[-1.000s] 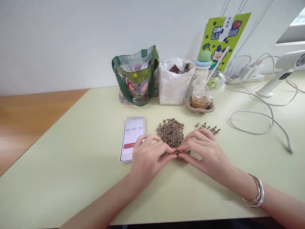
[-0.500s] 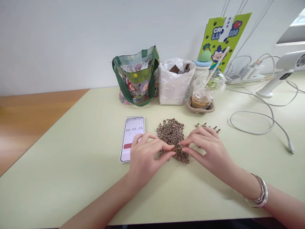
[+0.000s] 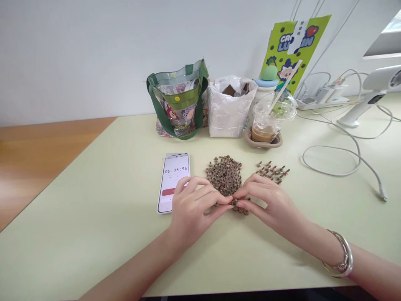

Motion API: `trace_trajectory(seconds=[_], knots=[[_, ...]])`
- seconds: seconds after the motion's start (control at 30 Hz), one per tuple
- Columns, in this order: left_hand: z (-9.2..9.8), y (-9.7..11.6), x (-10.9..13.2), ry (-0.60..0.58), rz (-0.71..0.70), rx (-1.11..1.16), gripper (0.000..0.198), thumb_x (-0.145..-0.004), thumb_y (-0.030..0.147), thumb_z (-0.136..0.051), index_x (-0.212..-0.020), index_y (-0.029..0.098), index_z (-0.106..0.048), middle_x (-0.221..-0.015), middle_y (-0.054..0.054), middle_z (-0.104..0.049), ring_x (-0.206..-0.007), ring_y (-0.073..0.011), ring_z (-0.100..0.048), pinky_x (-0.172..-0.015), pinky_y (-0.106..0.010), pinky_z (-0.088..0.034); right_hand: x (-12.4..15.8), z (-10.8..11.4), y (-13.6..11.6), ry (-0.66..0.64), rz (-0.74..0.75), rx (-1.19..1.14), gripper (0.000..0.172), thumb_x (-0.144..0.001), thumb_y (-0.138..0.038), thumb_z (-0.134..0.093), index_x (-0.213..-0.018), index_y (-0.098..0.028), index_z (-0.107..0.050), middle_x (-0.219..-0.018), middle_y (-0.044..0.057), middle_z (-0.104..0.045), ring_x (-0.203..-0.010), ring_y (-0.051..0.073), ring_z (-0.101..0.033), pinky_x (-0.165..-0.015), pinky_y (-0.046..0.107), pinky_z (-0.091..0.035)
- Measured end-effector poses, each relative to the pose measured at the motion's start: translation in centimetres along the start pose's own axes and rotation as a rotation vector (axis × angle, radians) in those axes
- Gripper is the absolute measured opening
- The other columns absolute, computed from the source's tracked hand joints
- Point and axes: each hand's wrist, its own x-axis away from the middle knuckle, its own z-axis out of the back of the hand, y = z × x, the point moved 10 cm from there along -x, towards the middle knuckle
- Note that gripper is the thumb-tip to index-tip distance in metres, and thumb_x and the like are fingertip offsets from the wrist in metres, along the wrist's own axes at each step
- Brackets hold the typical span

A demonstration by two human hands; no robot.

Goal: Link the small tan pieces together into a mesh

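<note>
A heap of small metal fasteners (image 3: 224,175) lies on the pale green table (image 3: 94,217), their brownish, ring-like heads jumbled together. A smaller, looser group of the same fasteners (image 3: 272,170) lies near it on the right, most of them pointing the same way. The pieces are too small to make out in detail.

The left hand (image 3: 196,209) reaches in from the lower left, palm down with its fingers curled. The right hand (image 3: 271,200) comes in from the lower right, also palm down, with silver bangles (image 3: 340,259) on its wrist. Their fingertips meet at the near edge of the heap, closed around one or two fasteners (image 3: 234,202). The fingers hide these pieces, so I cannot tell whether either hand is actually gripping them or only touching them.

Just left of the heap, a phone (image 3: 173,184) lies face up under the left hand's fingers, its timer reading 00:05:56. Farther back stand a green-trimmed tote bag (image 3: 175,113), a white plastic bag (image 3: 230,113) and a lidded drink cup (image 3: 266,125) in a pulp holder.
</note>
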Motion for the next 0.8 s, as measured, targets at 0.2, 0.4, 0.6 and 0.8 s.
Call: trace_trajectory(seconds=[0.2, 0.4, 0.6, 0.8], knots=[[-0.2, 0.3, 0.1, -0.009, -0.030, 0.004, 0.009, -0.072, 0.024, -0.072, -0.068, 0.025, -0.064, -0.061, 0.009, -0.066, -0.071, -0.0147, -0.057, -0.070, -0.031, -0.034, 0.0, -0.6, 0.2, -0.055, -0.044, -0.034, 0.011, -0.087, -0.023, -0.050, -0.085, -0.020, -0.060, -0.073, 0.002, -0.059, -0.074, 0.015, -0.051, -0.067, 0.028, -0.042], [-0.2, 0.5, 0.2, -0.004, -0.042, 0.000, 0.009, -0.072, 0.025, -0.071, -0.068, 0.026, -0.064, -0.060, 0.009, -0.066, -0.071, -0.0145, -0.057, -0.070, -0.031, -0.034, -0.1, -0.7, -0.1, -0.073, -0.044, -0.035, 0.013, -0.088, -0.023, -0.048, -0.084, -0.021, -0.059, -0.073, 0.001, -0.060, -0.073, 0.015, -0.052, -0.067, 0.028, -0.040], [0.3, 0.4, -0.1, 0.031, -0.018, -0.022, 0.009, -0.071, 0.023, -0.071, -0.068, 0.025, -0.064, -0.059, 0.008, -0.065, -0.070, -0.0140, -0.058, -0.069, -0.030, -0.035, 0.0, 0.5, -0.6, 0.021, 0.013, 0.068, 0.008, -0.085, -0.028, -0.053, -0.091, -0.024, -0.057, -0.078, 0.000, -0.065, -0.083, 0.017, -0.054, -0.079, 0.036, -0.036], [0.3, 0.2, -0.1, 0.019, -0.009, -0.007, 0.009, -0.071, 0.024, -0.072, -0.068, 0.025, -0.063, -0.060, 0.009, -0.065, -0.072, -0.0142, -0.058, -0.070, -0.030, -0.035, 0.0, 0.8, -0.6, 0.041, 0.016, 0.071, 0.004, -0.084, -0.027, -0.055, -0.087, -0.024, -0.057, -0.073, -0.002, -0.064, -0.080, 0.016, -0.054, -0.078, 0.034, -0.035]])
